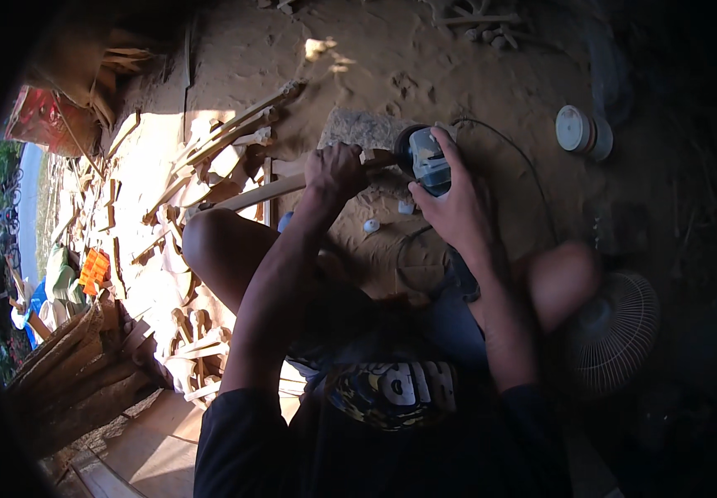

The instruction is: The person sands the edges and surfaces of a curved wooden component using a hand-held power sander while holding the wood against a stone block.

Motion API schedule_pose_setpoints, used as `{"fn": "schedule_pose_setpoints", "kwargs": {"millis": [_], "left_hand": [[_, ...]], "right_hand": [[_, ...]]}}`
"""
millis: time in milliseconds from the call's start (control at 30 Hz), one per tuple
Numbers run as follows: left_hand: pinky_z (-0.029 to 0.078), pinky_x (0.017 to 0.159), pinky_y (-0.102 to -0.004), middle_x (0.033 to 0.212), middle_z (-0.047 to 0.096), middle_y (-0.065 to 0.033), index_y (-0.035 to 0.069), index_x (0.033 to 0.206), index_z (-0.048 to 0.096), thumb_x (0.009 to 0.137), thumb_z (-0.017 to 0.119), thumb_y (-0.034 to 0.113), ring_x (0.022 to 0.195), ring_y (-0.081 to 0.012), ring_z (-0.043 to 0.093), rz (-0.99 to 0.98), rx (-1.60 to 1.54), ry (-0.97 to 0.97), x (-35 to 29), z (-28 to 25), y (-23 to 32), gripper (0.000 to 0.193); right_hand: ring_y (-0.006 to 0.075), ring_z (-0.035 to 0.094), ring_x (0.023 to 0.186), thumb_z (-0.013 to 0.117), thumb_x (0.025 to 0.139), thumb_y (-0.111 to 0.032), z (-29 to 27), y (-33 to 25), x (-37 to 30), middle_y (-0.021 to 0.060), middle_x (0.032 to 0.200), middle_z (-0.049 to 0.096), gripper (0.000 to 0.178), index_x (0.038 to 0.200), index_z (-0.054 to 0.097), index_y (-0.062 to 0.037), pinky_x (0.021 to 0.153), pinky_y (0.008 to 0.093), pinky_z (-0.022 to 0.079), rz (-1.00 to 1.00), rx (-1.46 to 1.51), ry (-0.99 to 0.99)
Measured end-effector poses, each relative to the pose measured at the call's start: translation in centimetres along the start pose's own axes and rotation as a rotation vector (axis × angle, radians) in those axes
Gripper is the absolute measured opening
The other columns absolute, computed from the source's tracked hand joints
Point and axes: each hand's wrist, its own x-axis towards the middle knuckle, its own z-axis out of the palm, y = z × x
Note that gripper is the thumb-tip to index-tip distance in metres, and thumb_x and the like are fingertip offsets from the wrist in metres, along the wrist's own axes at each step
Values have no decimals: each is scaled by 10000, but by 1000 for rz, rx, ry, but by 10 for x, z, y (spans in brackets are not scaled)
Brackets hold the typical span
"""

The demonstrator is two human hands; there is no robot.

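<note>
My left hand (335, 173) is closed around a long, slightly curved piece of wood (260, 194), which slants from above my left knee toward the tool. In my right hand (462, 203) is a corded power tool (431, 168) with a pale translucent body and a dark round head. The thumb and a finger stretch along its sides; the other fingers are hidden. The wood's right end meets or lies right beside the dark head; actual contact is too dark to tell. Behind them rests a flat grey block (358, 127).
Cut wood pieces (209, 158) lie heaped on the left. A dark cord (520, 149) curves over the dusty ground on the right. A white tub (574, 130) and a round fan (616, 332) are also there. Small white objects (371, 225) sit near my hands.
</note>
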Motion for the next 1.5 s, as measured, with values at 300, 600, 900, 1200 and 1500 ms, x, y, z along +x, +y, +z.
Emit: {"fn": "schedule_pose_setpoints", "kwargs": {"millis": [300,600,900,1200,1500], "left_hand": [[573,982,-463,1174,789,-154,128,1167,772,944,666,337,1153,-318,757,25,-13,62,0,5,-5,323],[585,929,-429,1115,802,-105,158,1110,778,939,653,288,1093,-290,776,53,39,156,4,20,-8,248],[583,930,-440,1127,787,-112,170,1134,772,922,643,270,1090,-290,772,100,52,170,1,28,-7,268],[562,993,-464,1191,768,-123,186,1221,762,893,682,275,1143,-305,746,91,27,139,2,31,-5,349],[553,1023,-459,1205,768,-124,200,1228,772,881,691,276,1189,-303,732,67,3,74,2,31,-2,364]], "right_hand": [[458,630,1351,831,893,-152,-2,-10,1,259,1476,648,848,1646,440,-146,1097,475,545,98,-2,-80],[501,655,1256,833,894,-204,-4,-13,1,289,1413,672,859,1653,433,-181,1036,521,570,-1,-17,-46],[514,687,1167,841,885,-221,-6,-10,4,284,1313,722,876,1655,426,-199,1001,549,581,0,-55,-40],[514,695,1152,826,874,-184,-7,-7,4,299,1354,695,843,1623,442,-125,970,559,590,-66,-57,11],[518,689,1162,829,863,-164,-4,-6,3,300,1371,684,853,1621,440,-114,982,562,583,-94,-62,17]]}}
